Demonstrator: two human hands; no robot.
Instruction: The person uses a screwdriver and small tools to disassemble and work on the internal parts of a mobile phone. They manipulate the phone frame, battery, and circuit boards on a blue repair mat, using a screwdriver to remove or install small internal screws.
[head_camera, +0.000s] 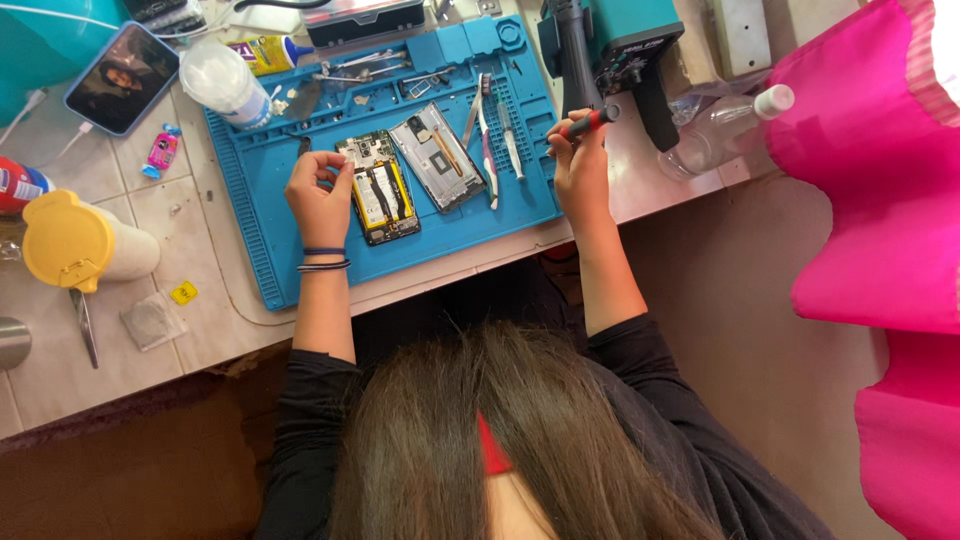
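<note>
Opened phone (380, 188) lies face down on the blue work mat (262, 200), near the mat's front edge, innards exposed. Left hand (320, 190) sits at the phone's left side, fingers curled and pinched at its top left corner; whether anything small is held there cannot be told. Right hand (578, 160) is closed around a red-handled screwdriver (590, 121), raised over the mat's right edge, clear of the phone.

Just right of the phone: its detached grey back panel (437, 155), tilted. Beyond that, tweezers and a toothbrush (487, 135) lie lengthwise.

Back left corner of mat: clear plastic tub (222, 82) and glue tube (268, 52). Off the mat, left: a second phone (122, 78) with lit screen, a yellow-lidded jar (80, 243).

Surface is a pale tiled counter (130, 330). Pink cloth (870, 180) hangs at the right.
</note>
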